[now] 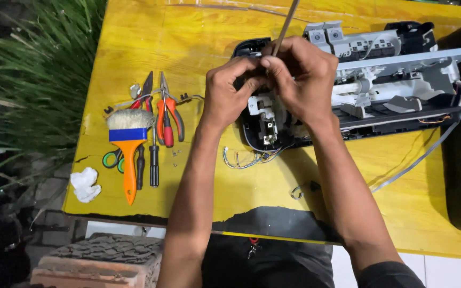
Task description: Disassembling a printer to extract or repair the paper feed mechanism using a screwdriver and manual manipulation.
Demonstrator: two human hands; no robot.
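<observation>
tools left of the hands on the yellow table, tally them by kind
Brush: 1, orange handle, blue band
Pliers: 2, one pair with orange-red handles, a second partly hidden behind the brush
Screwdrivers: 2, dark handles, one close beside the brush handle
Scissors: 1, green handles
Total: 6
Small bits near them are too small to tell.

There are no boxes, packs, signs or screens to see here. No sticker or label shows clearly on anything in the picture.
</observation>
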